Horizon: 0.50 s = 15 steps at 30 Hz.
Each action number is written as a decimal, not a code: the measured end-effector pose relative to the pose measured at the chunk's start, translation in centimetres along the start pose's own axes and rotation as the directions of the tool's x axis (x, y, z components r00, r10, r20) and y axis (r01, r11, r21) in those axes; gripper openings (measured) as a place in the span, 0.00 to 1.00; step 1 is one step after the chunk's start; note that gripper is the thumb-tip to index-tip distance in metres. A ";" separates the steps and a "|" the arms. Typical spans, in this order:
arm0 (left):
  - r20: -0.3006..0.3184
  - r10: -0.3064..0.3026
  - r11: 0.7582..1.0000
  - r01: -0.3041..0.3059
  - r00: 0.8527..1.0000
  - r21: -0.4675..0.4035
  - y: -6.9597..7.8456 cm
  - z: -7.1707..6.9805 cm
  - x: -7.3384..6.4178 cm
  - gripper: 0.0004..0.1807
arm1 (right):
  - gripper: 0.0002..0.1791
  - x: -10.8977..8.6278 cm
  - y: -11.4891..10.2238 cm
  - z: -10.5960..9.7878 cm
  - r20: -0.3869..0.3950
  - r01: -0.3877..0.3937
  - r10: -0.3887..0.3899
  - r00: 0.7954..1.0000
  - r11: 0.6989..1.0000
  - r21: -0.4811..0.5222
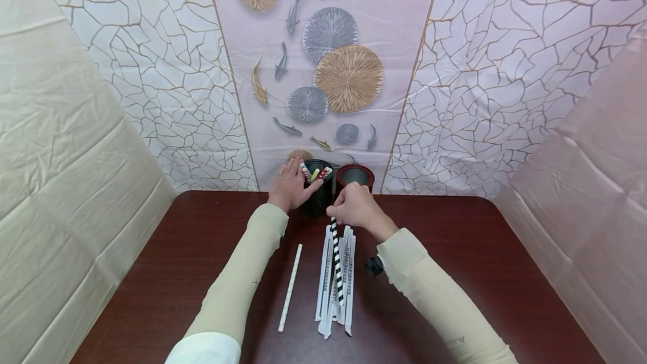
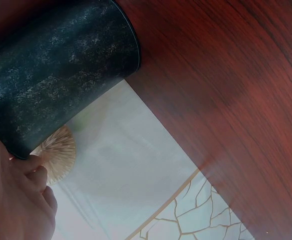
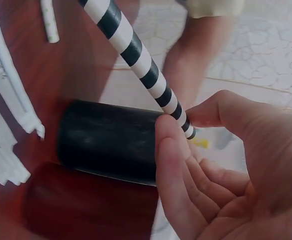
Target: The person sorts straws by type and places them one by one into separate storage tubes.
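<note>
Right hand [image 1: 358, 205]: grip closed, thumb and fingers pinching one black-and-white striped straw [image 1: 337, 265] near its upper end, the straw slanting over several white paper-wrapped straws [image 1: 347, 280] on the bench [image 1: 445, 257]. Left hand [image 1: 292, 187]: grip curled about the rim of the black cup [image 2: 65, 75], which stands upright holding patterned straws [image 1: 323, 173], red-and-white and yellow among them. Red cup [image 3: 90, 205]: upright, just right of the black one. Pale straw [image 1: 290, 290]: single, unwrapped, lying left of the wrapped group.
</note>
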State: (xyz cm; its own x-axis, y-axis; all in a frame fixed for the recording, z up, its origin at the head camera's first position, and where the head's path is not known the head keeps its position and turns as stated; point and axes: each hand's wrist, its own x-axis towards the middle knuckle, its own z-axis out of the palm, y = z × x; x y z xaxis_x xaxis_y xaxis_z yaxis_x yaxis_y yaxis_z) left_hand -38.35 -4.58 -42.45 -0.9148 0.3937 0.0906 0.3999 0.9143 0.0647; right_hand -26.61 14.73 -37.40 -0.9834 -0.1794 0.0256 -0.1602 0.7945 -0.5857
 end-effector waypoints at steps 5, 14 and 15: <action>-0.001 -0.002 1.000 0.002 1.000 -0.007 0.0 0.1 0.1 0.53 | 0.11 -0.2 -0.8 -1.6 -0.045 0.099 -0.099 0.994 0.995 -0.001; -0.004 0.004 1.000 -0.004 1.000 0.010 -0.1 0.1 0.1 0.54 | 0.07 -0.6 -2.7 -4.6 -0.166 0.229 -0.227 0.960 0.973 -0.006; -0.005 0.006 1.000 -0.006 1.000 0.008 -0.1 0.1 0.1 0.54 | 0.07 -0.6 -3.0 -5.0 -0.174 0.239 -0.235 0.956 0.971 0.000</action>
State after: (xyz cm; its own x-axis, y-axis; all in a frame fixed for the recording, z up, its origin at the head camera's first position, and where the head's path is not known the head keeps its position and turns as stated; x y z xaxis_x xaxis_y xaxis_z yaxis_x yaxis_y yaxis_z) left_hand -38.49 -4.60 -42.55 -0.9122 0.3983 0.0958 0.4044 0.9129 0.0558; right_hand -25.93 15.37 -31.59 -0.9175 -0.2573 0.3034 -0.3904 0.7289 -0.5624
